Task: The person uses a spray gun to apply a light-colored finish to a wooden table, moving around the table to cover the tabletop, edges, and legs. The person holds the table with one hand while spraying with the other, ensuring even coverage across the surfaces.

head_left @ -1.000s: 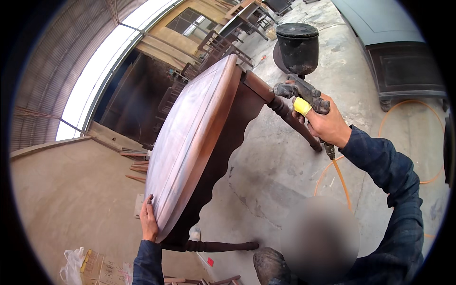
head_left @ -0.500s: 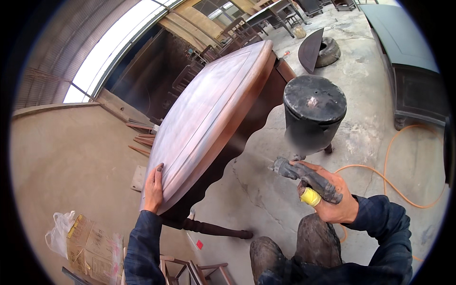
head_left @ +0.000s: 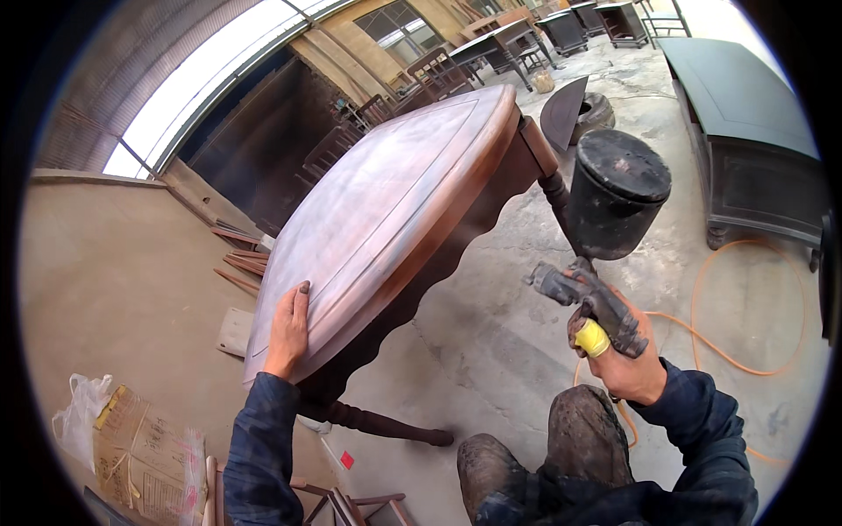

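Observation:
My right hand (head_left: 627,359) is wrapped round a dark, paint-caked spray gun (head_left: 605,307), and yellow tape binds one finger. A black lidded paint cup (head_left: 621,197) sits tilted on top of the gun. The gun's nozzle points left toward the scalloped dark apron of a wooden table (head_left: 386,206). This table is tipped, its rounded top pale and whitish with a reddish-brown edge. My left hand (head_left: 289,331) grips the near end of that top, fingertips on its surface; the rest of its hold is hidden. A turned leg (head_left: 390,425) sticks out below.
An orange hose (head_left: 702,342) loops over the concrete floor at right. Beyond it stands a dark cabinet (head_left: 763,175). A cardboard box (head_left: 149,456) is at lower left. A tyre (head_left: 596,114) and several dark furniture pieces stand farther back.
My right hand has moved the spray gun and its cup a little to the right and farther from the table's edge. My left hand keeps its place on the table while the view shifts slightly.

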The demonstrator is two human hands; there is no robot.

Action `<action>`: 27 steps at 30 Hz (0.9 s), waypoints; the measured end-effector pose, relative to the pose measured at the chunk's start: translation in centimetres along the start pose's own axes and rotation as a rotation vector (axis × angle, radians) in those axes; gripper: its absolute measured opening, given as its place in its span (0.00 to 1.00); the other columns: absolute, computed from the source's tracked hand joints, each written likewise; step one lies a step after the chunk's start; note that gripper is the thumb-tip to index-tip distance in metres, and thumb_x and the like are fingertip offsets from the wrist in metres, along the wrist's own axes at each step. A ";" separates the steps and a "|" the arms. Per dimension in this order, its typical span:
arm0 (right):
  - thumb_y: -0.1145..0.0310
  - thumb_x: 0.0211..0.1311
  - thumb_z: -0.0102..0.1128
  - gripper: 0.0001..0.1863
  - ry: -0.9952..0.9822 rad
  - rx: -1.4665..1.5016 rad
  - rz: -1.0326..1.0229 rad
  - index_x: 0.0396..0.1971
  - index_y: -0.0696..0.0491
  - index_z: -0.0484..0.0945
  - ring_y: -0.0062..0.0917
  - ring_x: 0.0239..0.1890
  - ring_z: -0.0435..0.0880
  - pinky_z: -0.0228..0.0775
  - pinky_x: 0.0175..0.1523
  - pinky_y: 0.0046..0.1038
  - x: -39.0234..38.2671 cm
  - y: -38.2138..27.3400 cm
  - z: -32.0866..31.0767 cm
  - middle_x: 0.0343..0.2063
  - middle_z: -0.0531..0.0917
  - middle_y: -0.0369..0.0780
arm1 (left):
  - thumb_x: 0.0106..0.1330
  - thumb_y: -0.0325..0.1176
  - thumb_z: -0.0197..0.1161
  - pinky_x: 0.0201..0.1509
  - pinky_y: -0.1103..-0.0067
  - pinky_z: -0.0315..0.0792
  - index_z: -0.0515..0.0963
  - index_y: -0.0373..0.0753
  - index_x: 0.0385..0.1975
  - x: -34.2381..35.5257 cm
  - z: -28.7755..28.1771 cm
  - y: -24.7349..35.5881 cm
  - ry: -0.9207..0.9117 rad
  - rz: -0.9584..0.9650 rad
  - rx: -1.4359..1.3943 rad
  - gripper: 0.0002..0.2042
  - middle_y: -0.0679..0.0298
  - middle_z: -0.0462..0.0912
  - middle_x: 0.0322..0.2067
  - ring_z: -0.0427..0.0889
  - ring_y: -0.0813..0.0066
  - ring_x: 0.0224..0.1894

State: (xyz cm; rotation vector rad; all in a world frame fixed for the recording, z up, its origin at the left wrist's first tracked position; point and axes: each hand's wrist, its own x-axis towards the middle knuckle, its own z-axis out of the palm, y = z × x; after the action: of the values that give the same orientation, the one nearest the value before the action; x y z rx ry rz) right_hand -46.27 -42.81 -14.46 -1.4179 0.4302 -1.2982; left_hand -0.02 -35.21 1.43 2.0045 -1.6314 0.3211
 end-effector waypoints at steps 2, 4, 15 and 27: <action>0.68 0.68 0.61 0.26 0.081 0.048 -0.017 0.63 0.61 0.69 0.19 0.38 0.79 0.73 0.46 0.22 0.0 0.0 -0.1 0.38 0.81 0.38 | 0.79 0.44 0.49 0.62 0.72 0.68 0.77 0.30 0.53 0.2 0.1 0.3 0.004 0.033 0.006 0.22 0.47 0.81 0.50 0.78 0.55 0.55; 0.68 0.69 0.60 0.28 0.107 0.070 0.019 0.65 0.60 0.67 0.15 0.34 0.76 0.70 0.40 0.19 -0.3 -0.9 1.1 0.31 0.78 0.34 | 0.79 0.44 0.49 0.60 0.72 0.68 0.78 0.30 0.53 0.3 -0.1 -0.1 -0.005 0.095 -0.004 0.21 0.48 0.81 0.47 0.78 0.56 0.52; 0.77 0.59 0.63 0.12 -0.164 -0.160 -0.053 0.43 0.62 0.77 0.38 0.52 0.84 0.72 0.57 0.30 -5.6 -1.7 10.9 0.58 0.78 0.55 | 0.79 0.51 0.44 0.67 0.77 0.63 0.76 0.35 0.58 -0.6 -6.8 -5.9 -0.353 -0.036 -0.232 0.26 0.59 0.80 0.55 0.75 0.71 0.59; 0.76 0.59 0.64 0.16 -0.210 -0.242 -0.129 0.47 0.61 0.76 0.38 0.52 0.82 0.73 0.55 0.30 -6.3 -2.3 13.3 0.50 0.81 0.51 | 0.79 0.38 0.48 0.64 0.75 0.64 0.75 0.34 0.57 -0.7 -5.4 -11.4 -0.193 0.181 0.007 0.17 0.54 0.75 0.53 0.74 0.61 0.57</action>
State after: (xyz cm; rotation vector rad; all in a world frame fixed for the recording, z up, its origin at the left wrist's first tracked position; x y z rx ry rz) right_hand -37.80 -30.73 -12.50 -1.7910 0.3683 -1.2126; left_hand 11.51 -30.21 2.72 1.9473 -1.9400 0.2033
